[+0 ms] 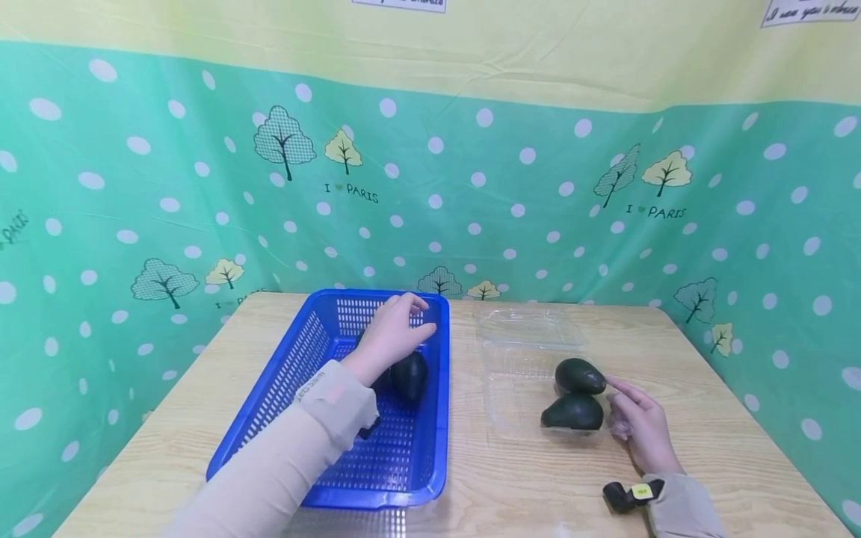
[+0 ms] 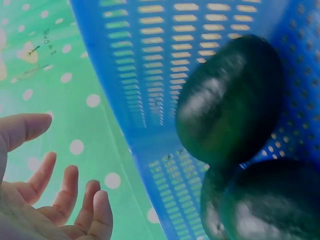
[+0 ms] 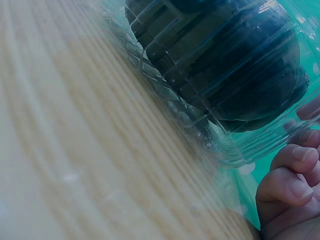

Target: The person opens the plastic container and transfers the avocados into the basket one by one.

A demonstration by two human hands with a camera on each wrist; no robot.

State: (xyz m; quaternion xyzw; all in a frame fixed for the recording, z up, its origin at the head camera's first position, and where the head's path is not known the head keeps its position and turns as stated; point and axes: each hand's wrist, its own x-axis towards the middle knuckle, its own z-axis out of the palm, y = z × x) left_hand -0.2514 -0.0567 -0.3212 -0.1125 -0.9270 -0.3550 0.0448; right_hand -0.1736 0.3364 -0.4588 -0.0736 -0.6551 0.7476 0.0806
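Observation:
My left hand (image 1: 397,332) hovers over the blue mesh basket (image 1: 440,418) with relaxed fingers and holds nothing. In the left wrist view that hand (image 2: 55,200) is open beside two dark avocados (image 2: 230,100) lying in the basket. From the head view one avocado (image 1: 409,376) shows under the hand. To the right lies a clear plastic clamshell box (image 1: 518,373) with two avocados (image 1: 578,375) (image 1: 573,412) in it. My right hand (image 1: 639,426) rests on the table beside it, its straight index finger touching the box's right edge by the upper avocado. The other fingers (image 3: 290,190) are loosely curled.
The wooden table (image 1: 525,478) is walled on three sides by a green dotted cloth. The clamshell's clear lid (image 1: 528,327) lies open towards the back. A black wrist strap with a yellow tag (image 1: 632,495) sits on my right wrist.

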